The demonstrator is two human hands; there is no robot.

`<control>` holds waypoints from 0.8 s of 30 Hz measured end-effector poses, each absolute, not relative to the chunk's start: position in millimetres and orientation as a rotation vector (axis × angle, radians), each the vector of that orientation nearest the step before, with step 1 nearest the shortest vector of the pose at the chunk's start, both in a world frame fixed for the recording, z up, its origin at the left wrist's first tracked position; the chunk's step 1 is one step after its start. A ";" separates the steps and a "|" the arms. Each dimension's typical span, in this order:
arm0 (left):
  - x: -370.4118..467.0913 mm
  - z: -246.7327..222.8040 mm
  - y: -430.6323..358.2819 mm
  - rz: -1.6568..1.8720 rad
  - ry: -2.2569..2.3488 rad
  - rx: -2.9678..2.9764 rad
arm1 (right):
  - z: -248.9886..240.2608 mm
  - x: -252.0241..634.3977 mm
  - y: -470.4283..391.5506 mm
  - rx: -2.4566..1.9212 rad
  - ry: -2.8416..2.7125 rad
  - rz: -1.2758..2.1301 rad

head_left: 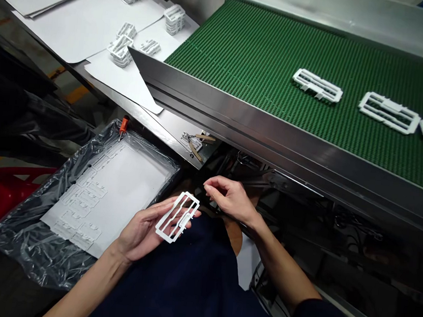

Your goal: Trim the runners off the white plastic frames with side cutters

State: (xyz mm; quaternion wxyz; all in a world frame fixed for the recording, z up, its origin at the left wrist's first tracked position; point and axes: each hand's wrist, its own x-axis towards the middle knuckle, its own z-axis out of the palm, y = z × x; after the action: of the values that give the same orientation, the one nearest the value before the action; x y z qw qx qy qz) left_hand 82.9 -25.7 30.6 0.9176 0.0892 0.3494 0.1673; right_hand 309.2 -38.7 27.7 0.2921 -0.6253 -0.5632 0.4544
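Note:
My left hand (146, 231) holds a white plastic frame (165, 218) with long slots, tilted, above my lap. Just right of it, my right hand (230, 198) is raised with its fingers curled and the thumb and index fingertips close together; whether something small is between them I cannot make out. On the green conveyor belt (250, 58) lie more white frames (317, 85), one of them cut by the right image edge. Flat white parts (82, 199) rest on a pale sheet (136, 176) in the bin to the left.
The bin (39, 217) is lined with clear plastic; an orange-handled tool (124, 123) stands at its rim. Pliers (195, 144) lie on the metal table's corner. Stacks of white parts (174, 18) stand on paper behind. The belt's metal side wall (272, 139) runs ahead. Dark-clothed legs show at left.

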 end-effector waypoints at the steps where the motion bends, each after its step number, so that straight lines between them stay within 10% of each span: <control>1: 83.5 31.0 -25.8 0.344 0.724 0.184 | 31.0 307.1 -37.2 -1.637 -1.543 1.181; 24: 91.4 38.4 -27.6 0.245 0.746 0.226 | 42.3 305.6 -19.3 -1.055 -2.495 0.757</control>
State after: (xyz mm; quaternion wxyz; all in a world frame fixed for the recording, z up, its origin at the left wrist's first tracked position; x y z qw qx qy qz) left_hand 91.4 -27.6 38.4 0.9178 0.1101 0.3625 0.1189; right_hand 305.6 -19.3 42.3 0.1640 -0.3701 -0.8750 0.2655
